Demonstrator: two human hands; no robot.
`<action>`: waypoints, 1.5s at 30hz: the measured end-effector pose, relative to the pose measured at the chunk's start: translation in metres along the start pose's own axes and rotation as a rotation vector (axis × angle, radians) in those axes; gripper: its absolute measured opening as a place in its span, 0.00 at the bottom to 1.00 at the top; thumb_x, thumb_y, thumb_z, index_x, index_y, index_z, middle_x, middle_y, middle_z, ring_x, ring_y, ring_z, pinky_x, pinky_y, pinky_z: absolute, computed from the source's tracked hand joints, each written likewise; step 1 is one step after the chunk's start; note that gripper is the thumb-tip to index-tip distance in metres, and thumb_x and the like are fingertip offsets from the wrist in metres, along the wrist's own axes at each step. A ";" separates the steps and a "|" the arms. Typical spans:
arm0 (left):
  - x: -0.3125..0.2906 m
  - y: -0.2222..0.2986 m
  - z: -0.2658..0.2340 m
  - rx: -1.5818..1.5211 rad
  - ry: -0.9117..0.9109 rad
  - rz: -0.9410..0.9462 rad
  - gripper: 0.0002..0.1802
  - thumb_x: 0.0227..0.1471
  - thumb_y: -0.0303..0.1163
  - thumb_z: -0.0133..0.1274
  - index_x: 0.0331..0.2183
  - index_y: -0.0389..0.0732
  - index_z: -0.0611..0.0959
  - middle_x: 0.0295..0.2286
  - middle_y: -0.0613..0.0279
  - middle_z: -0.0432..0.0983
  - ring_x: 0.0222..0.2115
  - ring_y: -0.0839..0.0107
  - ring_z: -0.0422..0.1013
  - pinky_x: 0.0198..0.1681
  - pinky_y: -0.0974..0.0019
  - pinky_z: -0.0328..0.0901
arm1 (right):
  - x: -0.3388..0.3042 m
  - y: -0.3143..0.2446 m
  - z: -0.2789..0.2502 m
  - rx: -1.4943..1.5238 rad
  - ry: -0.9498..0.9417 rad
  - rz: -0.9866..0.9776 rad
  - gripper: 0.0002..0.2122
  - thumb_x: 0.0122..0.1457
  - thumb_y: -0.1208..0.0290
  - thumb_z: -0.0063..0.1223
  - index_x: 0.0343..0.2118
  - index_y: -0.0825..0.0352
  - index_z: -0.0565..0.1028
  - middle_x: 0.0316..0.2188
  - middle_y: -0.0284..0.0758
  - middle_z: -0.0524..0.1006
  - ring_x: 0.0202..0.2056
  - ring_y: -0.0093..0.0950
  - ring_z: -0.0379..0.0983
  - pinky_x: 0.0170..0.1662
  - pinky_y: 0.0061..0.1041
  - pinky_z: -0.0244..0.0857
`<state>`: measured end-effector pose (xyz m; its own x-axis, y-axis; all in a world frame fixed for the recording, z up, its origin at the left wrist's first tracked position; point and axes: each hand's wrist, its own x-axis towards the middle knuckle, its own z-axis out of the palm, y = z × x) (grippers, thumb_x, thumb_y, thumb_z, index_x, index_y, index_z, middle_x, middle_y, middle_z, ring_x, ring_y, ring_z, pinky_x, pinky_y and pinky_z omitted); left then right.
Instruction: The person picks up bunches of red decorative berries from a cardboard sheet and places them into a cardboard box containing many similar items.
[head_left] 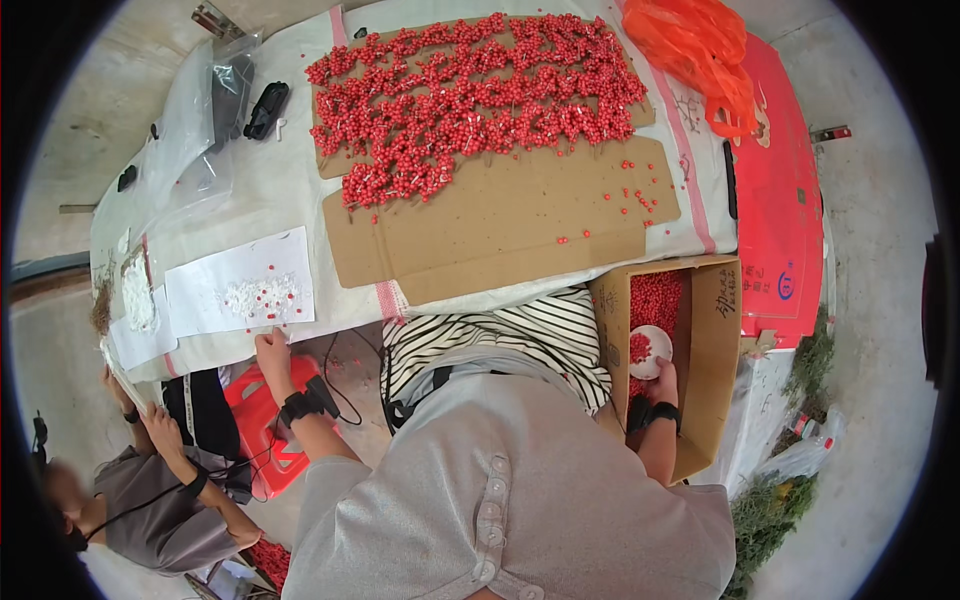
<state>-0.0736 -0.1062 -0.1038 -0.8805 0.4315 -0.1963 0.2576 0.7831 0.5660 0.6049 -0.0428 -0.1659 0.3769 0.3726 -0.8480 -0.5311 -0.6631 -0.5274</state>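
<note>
My right hand reaches into a tall cardboard box at my right and grips the rim of a small white bowl. Red berries lie in the bowl, and a deep layer of loose red berries fills the box around it. At the table's near edge, my left hand is closed, its fingertips beside a white paper sheet. What those fingers pinch, if anything, is too small to make out. Small white pieces and a few red berries are scattered on the sheet.
Rows of red berry bunches cover flat cardboard on the table. An orange-red plastic bag lies at the far right. Left of me, another person's hands are near a white pile. A red stool stands below.
</note>
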 end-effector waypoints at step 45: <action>0.040 -0.036 0.002 0.128 -0.126 -0.053 0.18 0.40 0.41 0.43 0.19 0.33 0.66 0.13 0.58 0.62 0.14 0.72 0.61 0.16 0.72 0.60 | -0.052 -0.041 0.046 -1.334 0.572 -0.798 0.36 0.29 0.63 0.56 0.46 0.56 0.53 0.30 0.45 0.62 0.35 0.43 0.60 0.38 0.34 0.57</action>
<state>-0.1172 -0.1164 -0.1340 -0.8394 0.4345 -0.3266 0.2677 0.8534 0.4472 0.5725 -0.0049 -0.1024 0.5900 0.7991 -0.1159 0.7897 -0.6009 -0.1235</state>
